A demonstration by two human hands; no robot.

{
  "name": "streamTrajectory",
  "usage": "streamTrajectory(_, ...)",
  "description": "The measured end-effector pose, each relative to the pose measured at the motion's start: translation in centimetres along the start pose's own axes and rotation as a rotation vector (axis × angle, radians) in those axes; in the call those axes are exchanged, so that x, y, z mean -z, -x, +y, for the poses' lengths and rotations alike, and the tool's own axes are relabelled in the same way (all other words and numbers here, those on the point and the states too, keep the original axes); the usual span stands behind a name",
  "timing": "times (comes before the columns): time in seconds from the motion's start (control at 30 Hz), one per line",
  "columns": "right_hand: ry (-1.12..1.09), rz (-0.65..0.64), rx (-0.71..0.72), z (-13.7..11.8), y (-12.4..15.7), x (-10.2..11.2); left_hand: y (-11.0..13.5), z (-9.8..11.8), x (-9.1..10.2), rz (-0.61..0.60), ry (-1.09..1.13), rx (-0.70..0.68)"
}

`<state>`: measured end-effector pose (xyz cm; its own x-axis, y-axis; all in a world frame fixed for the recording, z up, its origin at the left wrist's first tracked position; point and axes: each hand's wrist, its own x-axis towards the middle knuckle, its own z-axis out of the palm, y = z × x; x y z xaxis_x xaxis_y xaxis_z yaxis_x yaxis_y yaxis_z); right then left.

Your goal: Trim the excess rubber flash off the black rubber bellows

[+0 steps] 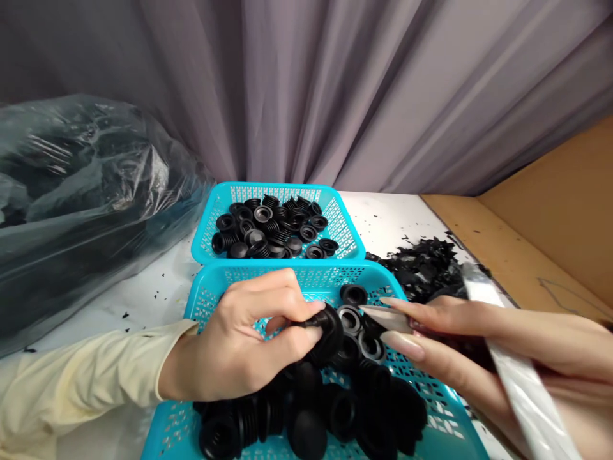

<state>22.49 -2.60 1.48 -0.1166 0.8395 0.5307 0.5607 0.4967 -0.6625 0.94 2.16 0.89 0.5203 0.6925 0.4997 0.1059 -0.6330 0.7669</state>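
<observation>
My left hand (258,332) pinches a black ribbed rubber part (328,332) between thumb and fingertips, above the nearer blue basket (201,281). To its right, my right hand (460,345) holds a small pointed metal blade (383,317) between thumb and index finger. The blade tip points left and is close to the held part; whether they touch I cannot tell. A long white, shiny strip (522,390) crosses my right hand, and its join to the blade is hidden. Many similar black rubber parts (306,434) lie below my hands in the basket.
A second blue basket (352,233) with black rubber parts (278,227) stands behind. Black scraps (421,265) are heaped on the white table (383,214) at right, beside a cardboard surface (541,211). A clear plastic bag (96,211) fills the left. A grey curtain (297,89) hangs behind.
</observation>
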Motion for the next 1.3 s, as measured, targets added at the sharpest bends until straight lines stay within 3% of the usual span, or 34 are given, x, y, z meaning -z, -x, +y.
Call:
streamTrajectory(0.03,-0.043,0.002,-0.070,-0.1,-0.4,0.1,0.0,0.0,0.0,0.004,0.010,0.007)
streamTrajectory(0.1,-0.234,-0.067,-0.348,-0.5,-1.1,0.3,0.1,0.0,0.0,0.011,0.027,0.018)
streamTrajectory(0.17,-0.451,-0.197,-0.608,-0.8,-1.6,0.1,0.1,0.0,-0.1,0.021,0.035,0.026)
streamTrajectory(0.3,-0.690,-0.366,-0.830,-0.9,-1.7,-0.7,0.2,0.0,-0.2,0.004,0.075,0.095)
streamTrajectory(0.47,-0.860,-0.452,-0.940,-1.0,-1.5,-1.3,0.2,0.0,-0.4,-0.038,0.044,0.078)
streamTrajectory(0.7,-0.870,-0.434,-1.044,-2.0,-2.4,-1.1,0.3,0.0,-0.4,-0.084,0.062,0.112)
streamTrajectory(0.93,-0.857,-0.392,-1.101,-1.8,-2.0,-1.3,0.2,0.2,-0.3,-0.228,0.070,0.307)
streamTrajectory(1.13,-0.981,-0.406,-0.991,-1.1,-1.7,-1.2,0.1,0.4,-0.2,-0.143,0.088,0.248)
streamTrajectory(1.3,-1.065,-0.452,-1.009,-0.7,-1.7,-1.0,0.0,0.6,-0.3,-0.087,0.086,0.207)
